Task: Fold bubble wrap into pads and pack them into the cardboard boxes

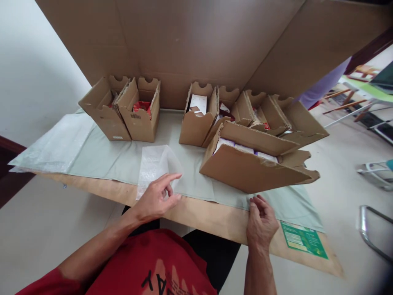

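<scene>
My left hand [158,198] hovers at the lower right of a clear bubble-wrap bag [150,162] on the cloth, its thumb and forefinger spread apart with nothing between them. Part of the bag is hidden behind the hand. At the table's front edge, my right hand [262,221] has its fingers curled in, and no object shows in them. Just beyond it, an open cardboard box [254,172] lies slantwise, with several white and purple packs [244,148] in a row inside.
Behind stand several open cardboard bins; one at left [143,131] holds red packs, one in the middle [190,133] a white box. Bubble-wrap sheets [58,141] lie at the table's left end. Tall cardboard [190,45] walls the back. A green label [303,239] lies front right.
</scene>
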The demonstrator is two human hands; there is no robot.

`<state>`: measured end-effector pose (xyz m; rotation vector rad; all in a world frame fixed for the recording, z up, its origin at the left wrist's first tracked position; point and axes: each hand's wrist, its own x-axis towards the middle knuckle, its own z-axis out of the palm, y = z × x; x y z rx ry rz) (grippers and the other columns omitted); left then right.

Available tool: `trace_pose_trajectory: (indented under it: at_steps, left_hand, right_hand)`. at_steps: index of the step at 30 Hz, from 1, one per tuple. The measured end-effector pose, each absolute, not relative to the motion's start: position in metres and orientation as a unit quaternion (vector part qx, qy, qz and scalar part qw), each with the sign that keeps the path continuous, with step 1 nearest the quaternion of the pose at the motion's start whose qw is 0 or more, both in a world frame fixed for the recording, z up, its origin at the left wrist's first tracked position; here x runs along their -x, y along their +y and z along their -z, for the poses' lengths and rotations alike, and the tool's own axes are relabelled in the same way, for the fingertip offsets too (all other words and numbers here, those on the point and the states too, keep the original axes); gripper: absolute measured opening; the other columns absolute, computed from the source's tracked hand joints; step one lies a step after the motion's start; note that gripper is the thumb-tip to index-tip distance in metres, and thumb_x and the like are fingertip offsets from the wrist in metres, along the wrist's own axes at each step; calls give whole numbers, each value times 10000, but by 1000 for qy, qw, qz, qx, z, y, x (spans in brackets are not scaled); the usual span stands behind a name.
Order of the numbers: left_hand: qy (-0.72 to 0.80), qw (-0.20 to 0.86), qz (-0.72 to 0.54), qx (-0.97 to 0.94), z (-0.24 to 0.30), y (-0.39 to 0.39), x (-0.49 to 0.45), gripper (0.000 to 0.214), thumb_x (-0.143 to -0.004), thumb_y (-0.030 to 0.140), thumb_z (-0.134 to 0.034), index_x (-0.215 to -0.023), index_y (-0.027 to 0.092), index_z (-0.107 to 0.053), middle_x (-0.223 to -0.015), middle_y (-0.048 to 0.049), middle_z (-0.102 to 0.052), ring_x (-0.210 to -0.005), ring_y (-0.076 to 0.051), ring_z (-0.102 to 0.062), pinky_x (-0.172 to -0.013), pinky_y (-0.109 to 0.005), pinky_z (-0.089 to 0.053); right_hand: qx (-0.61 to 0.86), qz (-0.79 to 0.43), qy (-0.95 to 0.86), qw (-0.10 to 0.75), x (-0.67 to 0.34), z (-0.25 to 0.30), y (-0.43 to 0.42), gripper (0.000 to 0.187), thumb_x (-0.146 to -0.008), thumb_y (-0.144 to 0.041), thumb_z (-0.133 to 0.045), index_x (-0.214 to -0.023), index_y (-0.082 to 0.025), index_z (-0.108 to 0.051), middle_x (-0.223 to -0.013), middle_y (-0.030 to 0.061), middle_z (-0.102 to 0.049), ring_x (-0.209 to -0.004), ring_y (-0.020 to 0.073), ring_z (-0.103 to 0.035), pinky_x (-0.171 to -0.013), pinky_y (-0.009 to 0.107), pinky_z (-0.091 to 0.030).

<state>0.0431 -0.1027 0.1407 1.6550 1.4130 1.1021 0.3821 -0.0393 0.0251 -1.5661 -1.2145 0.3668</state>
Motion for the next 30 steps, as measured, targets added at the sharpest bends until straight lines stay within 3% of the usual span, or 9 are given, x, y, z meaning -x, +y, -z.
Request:
trace_pose_trajectory:
  at_steps: [4,7,10,14,18,23,27,30]
  left_hand:
    - [598,205,-485,-604,-149,-121,-10,199,-908,283,-599,-1056,235,-724,-934,-46,-720,-718,-155,-639,-658,-299,-550]
    - [715,130,-459,-511,-128,-117,13,320,-877,355,-603,-1145,203,-695,-1077,-97,-730,-900,-231,-683,-746,-365,-584]
    - [722,179,-364,-560,-96,-109,14,475,-821,381,-623,-1246,175,-668,-1196,-142,-727,-1102,-310,-665,-872,-453,-587]
    - [608,220,-304,-700,-77,-104,0,313,-839,340,-633,-1117,238,-736,-1238,-98,-737,-1210,-305,-636,-1060,-492,-502]
    - [691,130,-292,-648,-82,-98,26,325,-905,358,-545,-1122,197,-724,-1102,-117,-748,-1037,-294,-680,-950,-457,-542]
    - [768,24,-138,-624,-75,-98,52,337,-864,420,-583,-1051,178,-725,-947,-134,-711,-934,-348,-655,-855,-475,-524]
    - [769,37,-119,-627,-66,-101,34,194,-854,375,-574,-809,215,-673,-819,-104,-662,-861,-317,-639,-797,-427,-503]
    - [765,73,-158,-620,-73,-104,24,187,-832,339,-541,-681,237,-582,-780,-77,-640,-801,-276,-628,-741,-385,-474]
  right_hand:
    - [657,-162,-503,537,-382,-26,-37,313,-870,-399,-654,-1024,-139,-734,-1251,161,-698,-1180,303,-656,-1040,508,-494]
    - [651,-147,-492,559,-377,-31,-37,291,-868,-375,-641,-1006,-133,-724,-1230,164,-706,-1176,301,-660,-1034,503,-505]
    - [636,-118,-476,596,-364,-38,-50,260,-887,-347,-618,-1015,-138,-705,-1192,159,-716,-1124,294,-686,-1017,513,-520]
    - [637,-114,-498,577,-332,-44,-85,234,-938,-332,-604,-1065,-160,-702,-1175,148,-722,-1099,295,-691,-1011,518,-519]
    - [605,-156,-610,488,-302,-39,-110,221,-959,-323,-585,-1097,-194,-699,-1141,120,-735,-1065,279,-689,-941,466,-547]
    - [584,-121,-717,361,-279,-39,-91,319,-985,-387,-549,-1209,-191,-664,-1079,108,-745,-888,248,-674,-851,429,-522]
    - [588,-58,-764,260,-264,-48,-71,367,-1016,-434,-501,-1213,-167,-657,-987,113,-745,-881,283,-640,-825,417,-445]
    - [571,-52,-793,204,-253,-54,-67,313,-1030,-332,-461,-1199,-159,-660,-949,107,-740,-862,280,-633,-798,387,-390]
